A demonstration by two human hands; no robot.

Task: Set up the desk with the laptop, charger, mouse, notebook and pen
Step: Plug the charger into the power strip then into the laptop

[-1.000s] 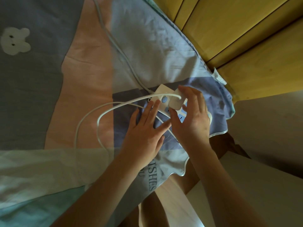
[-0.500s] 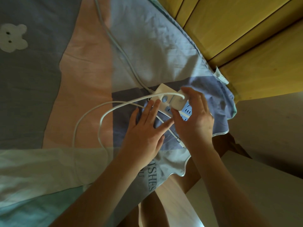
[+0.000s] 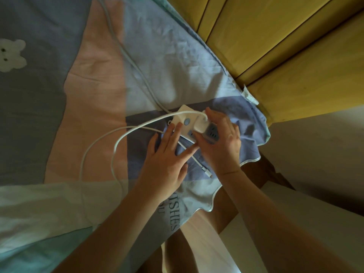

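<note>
A white power strip (image 3: 184, 115) with a blue button and blue sockets lies on a patchwork bed sheet (image 3: 102, 83). A white charger block (image 3: 200, 126) sits on the strip, and my right hand (image 3: 220, 142) is shut on it from the right. My left hand (image 3: 167, 160) lies flat on the sheet, its fingertips pressing on the strip's near edge. The charger's white cable (image 3: 116, 142) loops out to the left, and its free plug end (image 3: 206, 173) lies between my two wrists.
The strip's grey cord (image 3: 126, 54) runs off to the top of the view. A yellow wooden panel (image 3: 285, 56) borders the bed on the right. A pale surface (image 3: 315, 223) lies at the lower right, beyond the sheet's edge.
My right hand has shifted the charger block slightly right along the strip, uncovering the blue button. My left hand has stayed flat against the strip.
</note>
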